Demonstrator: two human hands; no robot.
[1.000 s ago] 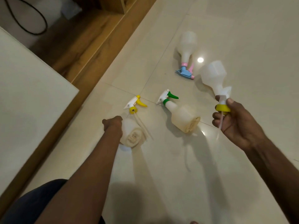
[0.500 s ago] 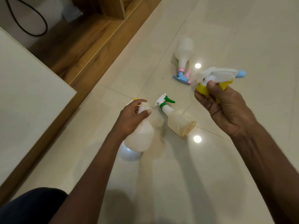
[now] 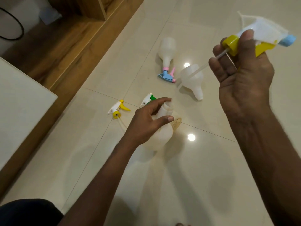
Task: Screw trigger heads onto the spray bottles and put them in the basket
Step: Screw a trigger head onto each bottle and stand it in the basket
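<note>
My left hand grips an open-necked translucent bottle just above the floor, mouth facing up. My right hand holds a white trigger head with a yellow collar and a blue nozzle up at the upper right; its dip tube hangs down-left. A loose white and yellow trigger head lies on the tiles left of my left hand. An empty headless bottle lies on its side. A bottle with a blue and pink head lies beyond it. A bottle with a green head is mostly hidden behind my left hand.
A white tabletop with a wooden edge fills the left. Wooden flooring and a cabinet sit at the upper left, with a black cable by the wall. Glossy tiles stretch below my arms. No basket is visible.
My right hand rose up and right with the yellow-collared head. The left hand tipped the bottle upright, mouth upward. The view shifted, showing the loose yellow head and a headless bottle.
</note>
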